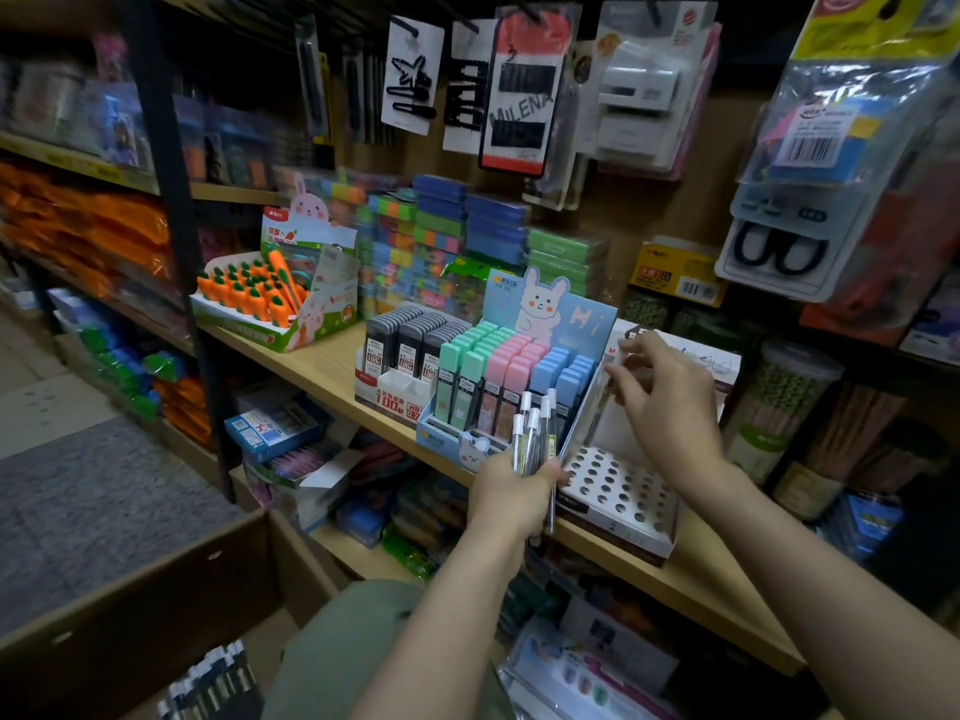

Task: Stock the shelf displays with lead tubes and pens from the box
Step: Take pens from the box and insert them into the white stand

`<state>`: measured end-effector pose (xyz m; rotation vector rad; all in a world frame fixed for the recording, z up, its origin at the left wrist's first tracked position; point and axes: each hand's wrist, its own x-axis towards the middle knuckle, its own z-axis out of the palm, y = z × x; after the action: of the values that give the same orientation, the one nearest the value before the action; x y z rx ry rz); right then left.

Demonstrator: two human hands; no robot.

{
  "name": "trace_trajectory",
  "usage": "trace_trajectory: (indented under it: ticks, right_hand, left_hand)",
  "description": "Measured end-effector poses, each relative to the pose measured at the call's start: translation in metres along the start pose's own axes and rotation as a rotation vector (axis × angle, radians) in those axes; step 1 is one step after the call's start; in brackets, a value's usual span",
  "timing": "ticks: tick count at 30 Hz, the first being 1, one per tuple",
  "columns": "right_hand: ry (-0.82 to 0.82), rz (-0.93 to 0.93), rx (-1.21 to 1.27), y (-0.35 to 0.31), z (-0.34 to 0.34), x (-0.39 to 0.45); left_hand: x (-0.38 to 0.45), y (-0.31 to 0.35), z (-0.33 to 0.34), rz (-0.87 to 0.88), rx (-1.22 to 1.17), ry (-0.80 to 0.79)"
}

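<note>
**Pens going into the holed display, one hand feeding**

Left hand (511,493) was clamped round a bunch of clear pens (535,433) with white caps, caps up, just in front of the pastel tray. Right hand (670,402) was up at about 2 o'clock from the left, fingers loosely spread and part curled near the backboard of the pen display (623,498); a thin dark stick seemed to hang below the fingers, too blurred to say if it was a pen or if it was pinched. So cannot tell the right hand's grip.

Doing the step well, as I judged it: take one pen at a time off the bunch, bring it upright over a hole, drop it straight. Keep the bunch low and steady so it doesn't knock the pastel tubes just at 10 o'clock from it. Fill back rows first so the reach doesn't snag pens already seated.

Containers:
- Pen display: white holed plate, all visible holes looked empty; on the wooden shelf (322,363).
- Pastel lead-tube tray (511,376) with bunny card: green, pink, blue tubes in rows, near full.
- Dark lead-tube tray (402,350), at 9 o'clock from the pastel one: black tubes, front pocket bare.
- Carrot display (254,298), far 10 o'clock: orange carrot items, mostly full.
- Cardboard box (171,605), at 7 o'clock by the floor: open, some dark-and-white stock visible at its bottom edge.
</note>
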<state>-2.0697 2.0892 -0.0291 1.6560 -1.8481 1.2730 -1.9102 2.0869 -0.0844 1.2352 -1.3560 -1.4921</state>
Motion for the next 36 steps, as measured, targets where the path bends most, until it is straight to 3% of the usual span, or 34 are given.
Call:
trace_trajectory:
  ticks: [8, 12, 14, 17, 23, 25, 29, 36]
  right_hand:
    - [-0.052, 0.062, -0.013, 0.001, 0.006, -0.008]
    - [-0.049, 0.019, -0.056, -0.004, -0.005, -0.016]
    - [-0.108, 0.078, 0.118, -0.01, -0.011, -0.022]
    - [-0.377, 0.26, 0.437, -0.027, -0.014, -0.023]
    - [-0.438, 0.289, 0.593, -0.038, -0.016, -0.014]
    - [-0.358, 0.271, 0.568, -0.033, -0.02, -0.008]
    - [-0.124, 0.075, 0.253, -0.017, -0.025, -0.002]
    - [-0.052, -0.002, 0.208, -0.001, -0.005, -0.012]
  left_hand:
    - [0.001, -0.001, -0.002, 0.0, -0.043, -0.034]
    - [-0.003, 0.004, -0.008, -0.036, -0.327, -0.236]
    - [-0.005, 0.006, -0.01, -0.06, -0.428, -0.329]
    - [-0.007, 0.006, -0.011, -0.082, -0.499, -0.384]
    - [-0.009, 0.004, -0.014, -0.088, -0.487, -0.324]
    - [-0.008, 0.003, -0.016, -0.08, -0.468, -0.263]
    - [-0.01, 0.003, -0.017, -0.009, -0.416, -0.194]
    - [-0.013, 0.008, -0.02, -0.003, -0.48, -0.146]
